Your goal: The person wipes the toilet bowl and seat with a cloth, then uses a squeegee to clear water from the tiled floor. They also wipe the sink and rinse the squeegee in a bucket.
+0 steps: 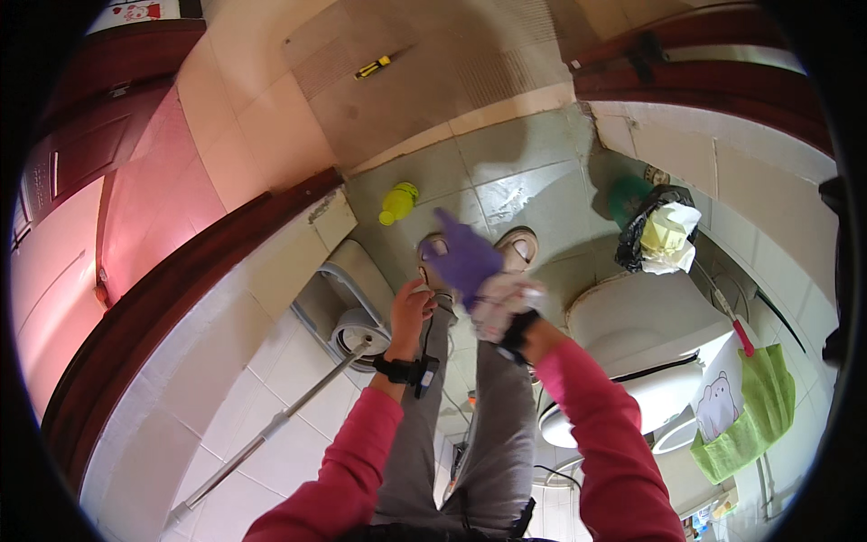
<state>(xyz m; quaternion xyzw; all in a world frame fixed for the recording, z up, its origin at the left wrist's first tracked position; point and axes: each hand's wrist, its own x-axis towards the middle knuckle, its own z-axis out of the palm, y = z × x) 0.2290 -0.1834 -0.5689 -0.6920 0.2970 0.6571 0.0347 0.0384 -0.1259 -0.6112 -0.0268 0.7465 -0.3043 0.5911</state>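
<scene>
My right hand [467, 261] wears a purple rubber glove with a pale patterned cuff [498, 305], bunched near a black wrist strap. Its gloved fingers are spread, blurred, and appear to hold nothing. Bare and slightly curled, my left hand [408, 313] is just left of the glove. A small whitish patch shows at its fingertips; I cannot tell whether it is a held thing. Below both hands are my beige shoes [518, 245] on the grey-green tiles. A yellow-green plastic bottle [398, 202] lies on the floor beyond them.
To the left, a mop bucket [355, 271] holds a mop with a metal pole [298, 406]. A bin lined with a black bag [637, 230] and a toilet [637, 311] stand at right. Past the doorway, a yellow-and-black screwdriver [372, 68] lies on a mat [420, 88]. A green cloth [765, 400] hangs at right.
</scene>
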